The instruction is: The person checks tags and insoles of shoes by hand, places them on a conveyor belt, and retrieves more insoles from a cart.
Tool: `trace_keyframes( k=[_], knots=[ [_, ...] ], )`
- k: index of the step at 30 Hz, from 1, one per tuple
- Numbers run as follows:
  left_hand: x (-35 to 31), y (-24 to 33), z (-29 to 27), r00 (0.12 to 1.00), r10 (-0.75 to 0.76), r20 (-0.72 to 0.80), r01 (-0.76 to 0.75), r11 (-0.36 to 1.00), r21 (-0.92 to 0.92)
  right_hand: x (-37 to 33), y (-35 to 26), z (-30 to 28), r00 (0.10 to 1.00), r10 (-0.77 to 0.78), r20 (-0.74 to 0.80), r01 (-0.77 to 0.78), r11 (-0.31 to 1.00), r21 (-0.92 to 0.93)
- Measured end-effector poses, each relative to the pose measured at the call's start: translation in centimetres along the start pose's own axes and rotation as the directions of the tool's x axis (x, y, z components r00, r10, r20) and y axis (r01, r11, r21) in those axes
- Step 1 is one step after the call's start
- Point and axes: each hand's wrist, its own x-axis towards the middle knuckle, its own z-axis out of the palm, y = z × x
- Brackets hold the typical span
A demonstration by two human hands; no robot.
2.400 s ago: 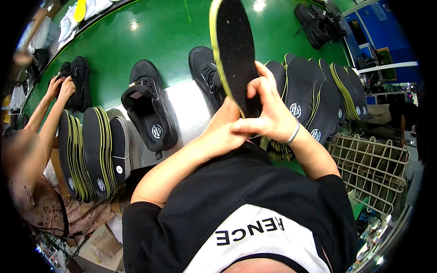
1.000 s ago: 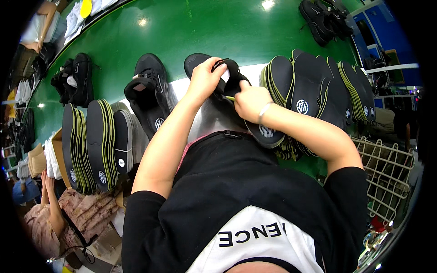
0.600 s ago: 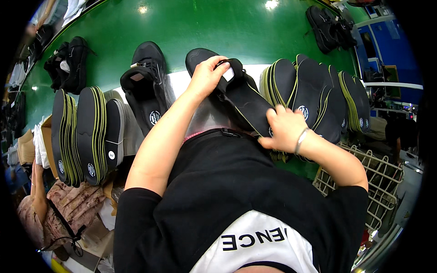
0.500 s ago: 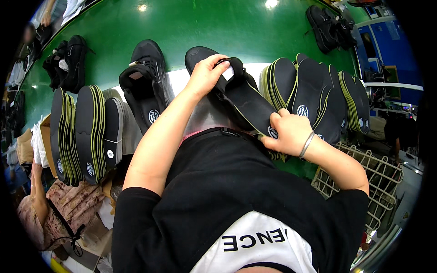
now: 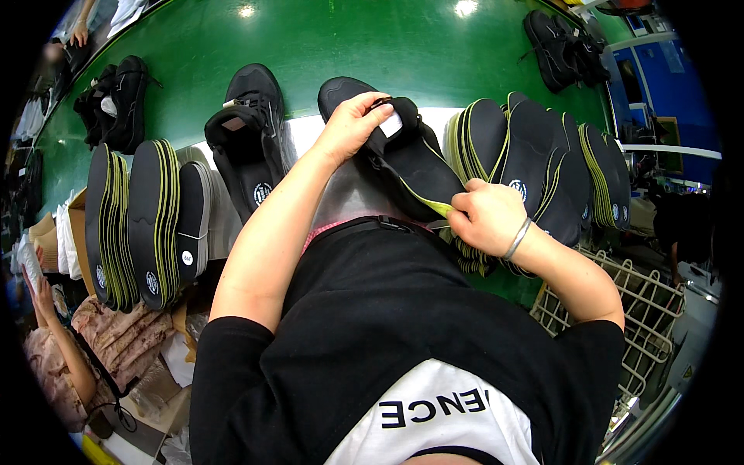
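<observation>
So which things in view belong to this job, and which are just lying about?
In the work:
black shoe, gripped by the left hand
insole partly inside it, pinched at its edge by the right hand
nearby insole stacks, probably

Apparently lying about:
wire basket, lower right
cardboard box, far left

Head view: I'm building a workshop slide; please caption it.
Left hand on a black shoe, right hand gripping the heel end of a lime-edged insole partly inside the shoe.
</observation>
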Motion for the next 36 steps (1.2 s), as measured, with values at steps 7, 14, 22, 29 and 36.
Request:
trace_keyframes(
  k=[7,14,22,29,36],
  knots=[
    [-0.3,0.8,0.3,0.999,-0.035,0.003,0.035,0.997,-0.062,5.0,-1.1,2.9,0.999,0.033,0.026,-0.030,0.992,-0.120],
    [-0.5,0.7,0.5,0.998,-0.034,-0.053,0.034,0.999,-0.010,7.4,-0.9,5.6,0.991,-0.017,0.133,0.050,0.968,-0.247],
    [-0.5,0.7,0.5,0.998,-0.032,-0.053,0.032,0.999,-0.004,8.2,-0.9,4.5,0.966,-0.012,0.259,0.057,0.984,-0.168],
    [-0.5,0.8,0.5,0.998,-0.046,-0.048,0.047,0.999,0.024,10.3,-0.9,2.2,0.767,0.027,0.642,0.094,0.984,-0.153],
    [-0.7,1.0,0.5,0.997,-0.055,-0.055,0.057,0.998,0.026,9.5,-1.5,6.2,0.938,0.099,0.332,0.011,0.949,-0.314]
  ],
)
